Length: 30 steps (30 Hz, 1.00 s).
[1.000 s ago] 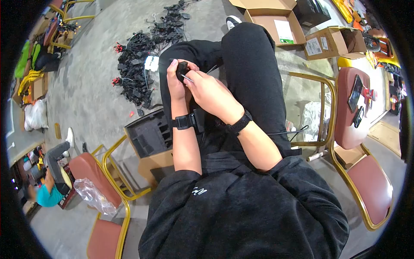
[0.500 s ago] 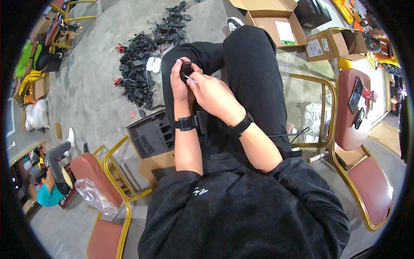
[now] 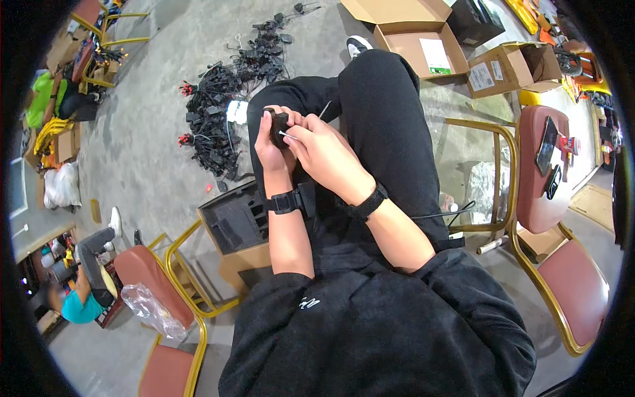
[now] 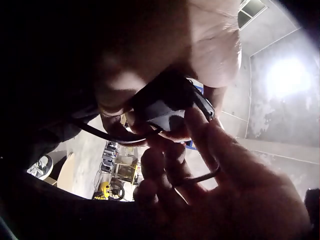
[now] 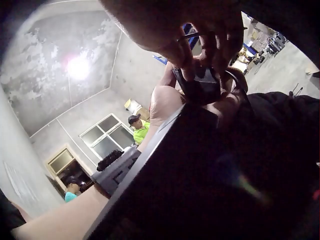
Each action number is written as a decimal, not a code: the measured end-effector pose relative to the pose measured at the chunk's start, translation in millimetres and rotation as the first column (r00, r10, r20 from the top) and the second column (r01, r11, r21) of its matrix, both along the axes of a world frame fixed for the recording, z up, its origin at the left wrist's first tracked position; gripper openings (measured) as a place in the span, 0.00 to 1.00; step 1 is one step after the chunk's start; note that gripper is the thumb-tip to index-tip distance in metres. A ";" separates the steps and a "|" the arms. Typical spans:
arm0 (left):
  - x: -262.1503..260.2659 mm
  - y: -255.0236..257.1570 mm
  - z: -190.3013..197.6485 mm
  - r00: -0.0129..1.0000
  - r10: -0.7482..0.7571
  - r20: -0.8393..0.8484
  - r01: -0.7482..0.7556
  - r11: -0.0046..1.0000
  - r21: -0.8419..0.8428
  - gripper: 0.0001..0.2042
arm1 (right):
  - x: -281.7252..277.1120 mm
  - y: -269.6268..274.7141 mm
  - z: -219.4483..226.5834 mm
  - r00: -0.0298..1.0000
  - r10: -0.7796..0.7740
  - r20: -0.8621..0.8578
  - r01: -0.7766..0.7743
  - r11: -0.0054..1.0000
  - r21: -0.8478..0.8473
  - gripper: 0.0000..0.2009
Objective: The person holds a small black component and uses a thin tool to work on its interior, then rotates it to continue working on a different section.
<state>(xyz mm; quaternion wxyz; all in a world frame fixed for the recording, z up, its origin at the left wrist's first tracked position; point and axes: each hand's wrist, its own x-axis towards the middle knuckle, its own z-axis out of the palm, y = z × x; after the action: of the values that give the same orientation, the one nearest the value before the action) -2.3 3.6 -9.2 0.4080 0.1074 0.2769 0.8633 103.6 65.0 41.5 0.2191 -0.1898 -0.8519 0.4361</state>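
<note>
In the head view both hands meet above the lap. The left hand point(image 3: 270, 151) grips a small black box-shaped device point(image 3: 280, 124), its thumb along one side. Close against it, the right hand point(image 3: 325, 149) pinches a thin strand point(image 3: 287, 135) with a pale end near the device; I cannot tell whether it is a cable or a rod. In the left wrist view a dark cable point(image 4: 110, 137) runs off to the left beside the device point(image 4: 165, 110). The right wrist view shows the right fingers point(image 5: 207, 47) touching the device's upper side.
A heap of black cabled devices point(image 3: 215, 122) lies on the floor ahead. An open box with black foam point(image 3: 231, 221) stands by the left leg. Chairs flank both sides; the right seat point(image 3: 539, 192) carries a phone point(image 3: 548, 145). Cardboard boxes point(image 3: 493, 69) stand ahead right.
The head view has shifted slightly, so hands and floor items sit lower in it. Both hands keep their hold; the device and thin strand have turned a little.
</note>
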 end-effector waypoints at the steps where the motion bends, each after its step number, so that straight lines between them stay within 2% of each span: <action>1: -0.2 0.1 0.8 1.000 -0.001 -0.004 0.001 1.000 0.002 0.14 | 0.1 -0.5 -0.1 1.000 -0.005 -0.013 0.005 1.000 0.014 0.07; 3: -1.9 -1.1 1.1 0.999 -0.030 -0.013 0.031 0.998 0.046 0.13 | -0.1 -2.2 1.4 1.000 -0.007 -0.030 0.008 1.000 0.028 0.07; 5: -6.3 -1.0 -11.0 0.998 -0.043 -0.052 0.044 0.999 0.017 0.13 | 0.2 -3.7 4.0 1.000 -0.028 0.008 0.028 0.999 -0.020 0.08; 6: -1.5 3.2 -4.7 0.997 0.034 -0.066 -0.039 0.996 -0.081 0.16 | 0.1 -3.8 6.1 1.000 -0.028 0.007 0.029 0.999 -0.021 0.08; 8: -2.5 1.7 -5.2 0.998 0.032 -0.048 -0.036 0.996 -0.078 0.17 | 0.3 -2.9 12.4 0.978 0.059 0.198 -0.034 0.991 -0.130 0.10; 11: -3.6 2.0 -7.8 0.998 0.041 -0.038 -0.044 0.996 -0.080 0.18 | 0.2 -0.7 17.2 0.962 0.094 0.254 -0.058 0.987 -0.147 0.11; 12: -3.6 1.9 -8.0 0.998 0.045 -0.042 -0.048 0.996 -0.079 0.19 | 0.1 -1.1 15.1 0.962 0.093 0.255 -0.057 0.988 -0.147 0.11; 17: -9.2 0.8 -12.7 1.000 0.028 -0.006 -0.028 0.997 -0.067 0.18 | -2.5 -6.2 -1.8 0.990 0.135 0.031 -0.129 0.981 -0.145 0.10; 22: -4.4 2.3 -3.8 0.999 0.054 0.003 -0.054 0.996 -0.078 0.17 | -3.3 -4.5 -4.7 0.998 0.068 0.005 -0.068 0.994 -0.088 0.10; 30: -1.8 3.8 -4.9 0.990 0.062 -0.123 -0.073 0.994 -0.087 0.14 | -2.8 -3.6 0.8 1.000 -0.005 0.026 0.008 0.994 -0.107 0.09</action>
<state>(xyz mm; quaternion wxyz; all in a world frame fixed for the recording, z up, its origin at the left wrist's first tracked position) -4.1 7.4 -14.1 0.3655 0.1311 0.3437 0.8550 100.8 61.4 42.3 0.1991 -0.2095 -0.8295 0.4780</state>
